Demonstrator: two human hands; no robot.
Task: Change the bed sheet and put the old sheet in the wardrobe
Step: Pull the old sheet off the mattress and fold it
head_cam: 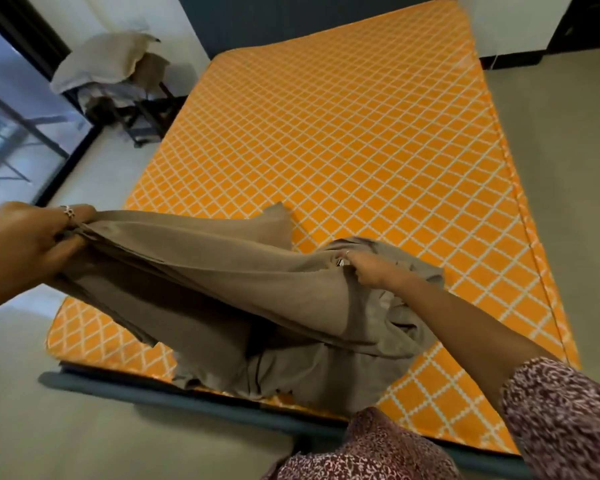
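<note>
Both hands, left hand [25, 244] and right hand [364, 270], grip the brown sheet [222, 289] bunched at the mattress [361, 133] foot edge; likely next: spread it out.

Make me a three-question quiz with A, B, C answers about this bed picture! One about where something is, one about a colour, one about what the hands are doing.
1. Where is the chair piled with cloth?
A. left of the bed, by the window
B. on the bed
C. right of the bed

2. What colour is the mattress?
A. blue
B. orange with white lines
C. plain green

3. What are the hands doing?
A. both hanging free
B. one holds a pillow
C. both grip the brown sheet

Answers:
A, the chair stands past the bed's left edge.
B, the mattress shows an orange lattice.
C, the left hand and right hand pinch the sheet.
</note>
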